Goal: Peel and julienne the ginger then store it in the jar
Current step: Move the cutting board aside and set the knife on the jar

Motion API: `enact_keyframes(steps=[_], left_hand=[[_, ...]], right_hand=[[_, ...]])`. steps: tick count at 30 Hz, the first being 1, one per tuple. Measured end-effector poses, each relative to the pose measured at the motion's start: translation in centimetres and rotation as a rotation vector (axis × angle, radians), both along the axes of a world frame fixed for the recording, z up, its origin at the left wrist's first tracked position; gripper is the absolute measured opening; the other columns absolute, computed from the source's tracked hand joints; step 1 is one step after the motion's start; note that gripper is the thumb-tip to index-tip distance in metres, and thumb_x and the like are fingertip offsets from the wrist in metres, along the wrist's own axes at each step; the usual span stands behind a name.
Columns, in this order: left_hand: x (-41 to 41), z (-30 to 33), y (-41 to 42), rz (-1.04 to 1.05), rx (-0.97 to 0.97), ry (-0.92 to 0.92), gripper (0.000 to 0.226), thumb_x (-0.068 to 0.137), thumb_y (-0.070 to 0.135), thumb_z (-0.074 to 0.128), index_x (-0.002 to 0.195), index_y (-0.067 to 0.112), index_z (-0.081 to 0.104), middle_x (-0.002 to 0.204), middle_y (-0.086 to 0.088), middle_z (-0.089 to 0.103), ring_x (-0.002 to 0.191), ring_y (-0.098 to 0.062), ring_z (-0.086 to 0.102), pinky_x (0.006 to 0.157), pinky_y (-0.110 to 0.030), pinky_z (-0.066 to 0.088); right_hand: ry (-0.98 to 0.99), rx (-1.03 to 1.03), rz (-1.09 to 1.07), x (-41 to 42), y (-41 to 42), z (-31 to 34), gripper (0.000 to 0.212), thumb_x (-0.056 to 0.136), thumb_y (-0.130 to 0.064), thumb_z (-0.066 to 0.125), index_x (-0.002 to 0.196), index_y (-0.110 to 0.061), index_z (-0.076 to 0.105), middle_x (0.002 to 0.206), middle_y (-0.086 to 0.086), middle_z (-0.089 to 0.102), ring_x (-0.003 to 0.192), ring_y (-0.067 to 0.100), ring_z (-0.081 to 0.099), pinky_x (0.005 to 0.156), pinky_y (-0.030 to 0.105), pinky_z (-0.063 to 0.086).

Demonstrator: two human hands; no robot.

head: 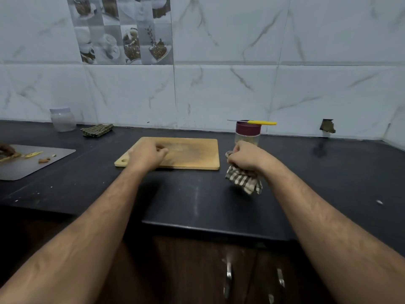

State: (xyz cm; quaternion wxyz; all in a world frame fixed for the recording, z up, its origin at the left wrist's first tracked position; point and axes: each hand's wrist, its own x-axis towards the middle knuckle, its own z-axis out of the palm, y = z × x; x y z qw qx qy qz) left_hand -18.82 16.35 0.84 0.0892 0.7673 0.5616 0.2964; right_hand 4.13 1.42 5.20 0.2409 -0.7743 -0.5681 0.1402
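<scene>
**Board wiped, jar closed, cloth in hand**

At the centre of the counter [197, 194] lies our board [188, 153], bare and a little stained. Our left hand [146, 155] rests on its left part, fingers curled loosely and holding nothing that we can see; we think it keeps the board from sliding. At 3 o'clock from the board, our right hand [246, 157] is closed tight around a checked cloth [243, 182], which hangs from the fist just above the counter, probably for wiping.

Behind this hand, at 1 o'clock from the board, stands the jar [247, 133] with its maroon lid on. We cannot tell for sure what is inside. A yellow knife [254, 122] lies flat across the lid, maybe to keep the blade off the counter. No ginger is on the board, so we judge the cutting finished.

Far at 9 o'clock, a grey mat [32, 163] carries some scraps [43, 160], and another person's hand shows at the frame edge. The counter is black stone; the wall [285, 73] is pale marble tile.
</scene>
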Motion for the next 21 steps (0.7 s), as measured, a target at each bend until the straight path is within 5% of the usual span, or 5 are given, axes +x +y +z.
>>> enact_keyframes(steps=[4, 9, 16, 18, 21], left_hand=[[2.3, -1.4, -6.2, -0.151, -0.048, -0.014, 0.021, 0.095, 0.037, 0.059, 0.106, 0.027, 0.074, 0.109, 0.005, 0.073, 0.109, -0.018, 0.063, 0.099, -0.037, 0.046], [3.6, -2.7, -12.1, -0.193, -0.032, -0.009, 0.023, 0.098, 0.036, 0.055, 0.111, 0.027, 0.072, 0.113, 0.005, 0.072, 0.112, -0.019, 0.061, 0.1, -0.039, 0.044], [3.6, -3.4, -13.6, -0.176, -0.009, -0.044, 0.03, 0.102, 0.026, 0.047, 0.122, 0.017, 0.068, 0.125, -0.003, 0.068, 0.12, -0.026, 0.058, 0.103, -0.039, 0.043], [3.5, -3.8, -13.8, -0.168, -0.001, 0.006, 0.03, 0.103, 0.023, 0.042, 0.114, 0.012, 0.067, 0.124, -0.007, 0.067, 0.121, -0.03, 0.056, 0.109, -0.042, 0.037], [3.7, -4.7, -13.1, -0.138, -0.08, 0.134, 0.027, 0.105, 0.019, 0.031, 0.099, 0.013, 0.055, 0.125, -0.01, 0.061, 0.135, -0.031, 0.042, 0.117, -0.05, 0.023]], right_hand=[[-0.152, 0.032, -0.038, -2.1, -4.5, -0.5, 0.017, 0.092, -0.024, 0.053, 0.106, -0.015, 0.058, 0.1, 0.002, 0.06, 0.098, 0.023, 0.058, 0.077, 0.03, 0.046], [-0.301, 0.11, -0.029, -5.0, -7.2, -2.4, 0.03, 0.09, -0.035, 0.054, 0.109, -0.016, 0.067, 0.113, 0.007, 0.068, 0.103, 0.028, 0.061, 0.083, 0.033, 0.049], [-0.402, 0.033, 0.073, -7.3, -9.6, -7.8, 0.061, 0.101, -0.048, 0.025, 0.149, -0.013, 0.035, 0.158, 0.01, 0.027, 0.145, 0.031, 0.019, 0.115, 0.047, 0.025], [-0.396, 0.082, 0.089, -7.0, -9.8, -9.0, 0.06, 0.102, -0.044, 0.025, 0.15, -0.009, 0.032, 0.159, 0.011, 0.025, 0.147, 0.03, 0.016, 0.117, 0.044, 0.022], [-0.388, 0.079, 0.103, -6.6, -9.1, -9.1, 0.049, 0.101, -0.038, 0.026, 0.132, -0.007, 0.05, 0.139, 0.012, 0.045, 0.133, 0.031, 0.034, 0.111, 0.043, 0.03]])
